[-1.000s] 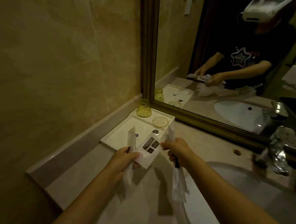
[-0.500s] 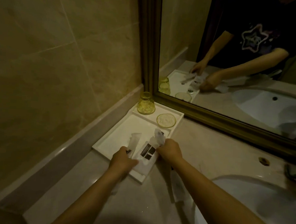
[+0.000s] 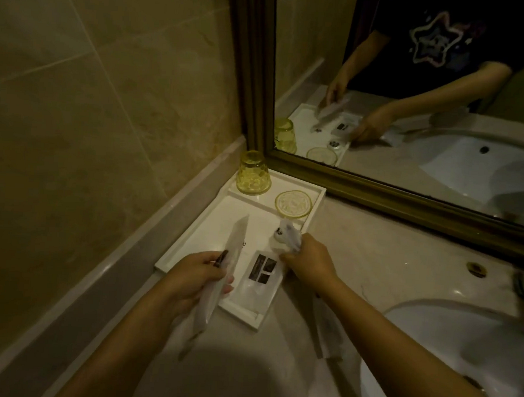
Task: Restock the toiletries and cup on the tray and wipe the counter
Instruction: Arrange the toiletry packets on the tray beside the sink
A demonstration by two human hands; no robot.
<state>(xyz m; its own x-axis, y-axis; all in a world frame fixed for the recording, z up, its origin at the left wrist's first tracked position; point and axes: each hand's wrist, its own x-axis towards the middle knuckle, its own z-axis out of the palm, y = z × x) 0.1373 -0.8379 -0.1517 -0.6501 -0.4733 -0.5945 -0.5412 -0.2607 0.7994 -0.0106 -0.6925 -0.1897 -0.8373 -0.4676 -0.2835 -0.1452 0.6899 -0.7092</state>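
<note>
left hand (image 3: 194, 275) grips long packet (image 3: 232, 251); right hand (image 3: 307, 257) pinches wrapper (image 3: 287, 234) at tray (image 3: 191, 240) right edge.

Surface finishes: bathroom desk area

Glossy white tray (image 3: 191, 240) is carrying textured yellow glass cup (image 3: 254, 173); translucent plastic sachets (image 3: 234, 242) are lying wrinkled; stone desk (image 3: 373, 258) is showing polished.

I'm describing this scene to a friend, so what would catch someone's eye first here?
Two bare hands over a white tray by the wall: the left hand grips a long wrapped toiletry, the right hand a crumpled packet. Behind them, an upturned yellow glass cup stands at the tray's far corner, below a gold-framed mirror.
</note>
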